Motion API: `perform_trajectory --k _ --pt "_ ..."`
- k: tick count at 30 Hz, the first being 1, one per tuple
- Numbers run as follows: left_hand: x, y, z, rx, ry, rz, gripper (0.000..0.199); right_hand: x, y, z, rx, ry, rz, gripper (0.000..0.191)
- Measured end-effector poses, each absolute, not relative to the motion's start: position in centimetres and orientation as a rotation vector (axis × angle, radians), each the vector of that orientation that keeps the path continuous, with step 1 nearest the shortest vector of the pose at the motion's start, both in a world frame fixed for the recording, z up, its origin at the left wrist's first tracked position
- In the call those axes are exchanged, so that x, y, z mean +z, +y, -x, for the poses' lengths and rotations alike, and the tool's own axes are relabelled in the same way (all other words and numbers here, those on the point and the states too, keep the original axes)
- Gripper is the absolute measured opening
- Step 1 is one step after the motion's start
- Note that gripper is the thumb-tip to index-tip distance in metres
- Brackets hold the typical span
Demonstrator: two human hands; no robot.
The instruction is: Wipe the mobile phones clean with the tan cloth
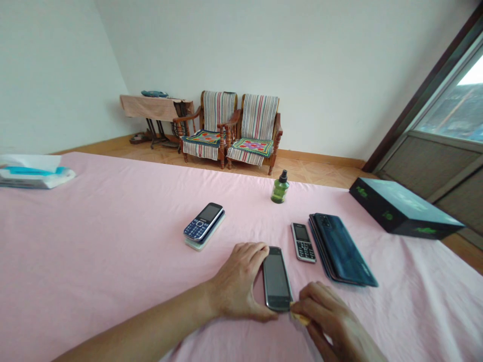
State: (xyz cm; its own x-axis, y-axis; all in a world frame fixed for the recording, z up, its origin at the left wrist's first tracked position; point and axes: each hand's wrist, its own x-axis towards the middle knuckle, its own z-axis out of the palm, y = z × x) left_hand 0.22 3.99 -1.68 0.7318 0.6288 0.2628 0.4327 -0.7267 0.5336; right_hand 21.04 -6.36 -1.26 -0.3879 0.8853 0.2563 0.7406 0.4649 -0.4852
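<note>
left hand (236, 281) clamps a black touchscreen phone (277, 279); right hand (328, 322) pinches a yellow scrap (300, 318) at its corner; keypad phone (303, 243) at one o'clock.

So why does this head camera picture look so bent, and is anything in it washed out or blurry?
In the head view, the scene is bent as if by a wide lens, so the dark window frame leans sharply; the sky through the window pane is blown out white; the mobile phone shows no obvious blur.

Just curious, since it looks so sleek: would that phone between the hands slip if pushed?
The phone looks stiff and flat, so it probably won't roll or tip. Its glossy screen seems slippery, but the pink cloth beneath may resist sliding.
</note>
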Motion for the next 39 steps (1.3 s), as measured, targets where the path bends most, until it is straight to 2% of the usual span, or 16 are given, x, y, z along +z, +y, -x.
perform_trajectory --k 2,7,13,19,28,39 --pt "-1.6 4.1 -0.1 0.576 0.813 -2.476 0.106 -0.9 -6.4 -21.4 0.441 -2.166 1.391 0.027" --pt "-1.4 4.2 0.3 0.537 0.773 -2.466 0.121 -1.6 -6.1 -20.6 0.512 -2.011 1.376 0.024" --pt "-1.3 4.3 0.4 0.593 0.652 -2.420 0.094 -1.6 -5.8 -19.8 0.504 -2.065 1.378 0.026" --pt "-1.7 4.6 0.2 0.659 0.619 -2.346 0.097 -0.9 -5.1 -18.6 0.401 -2.187 1.439 0.027" --pt "-2.1 4.8 0.1 0.709 0.574 -2.359 0.096 -0.8 -4.0 -16.1 0.485 -2.144 1.421 0.021" --pt "-2.0 4.7 0.0 0.713 0.591 -2.356 0.095 -0.6 -5.1 -18.6 0.538 -2.136 1.492 0.025"
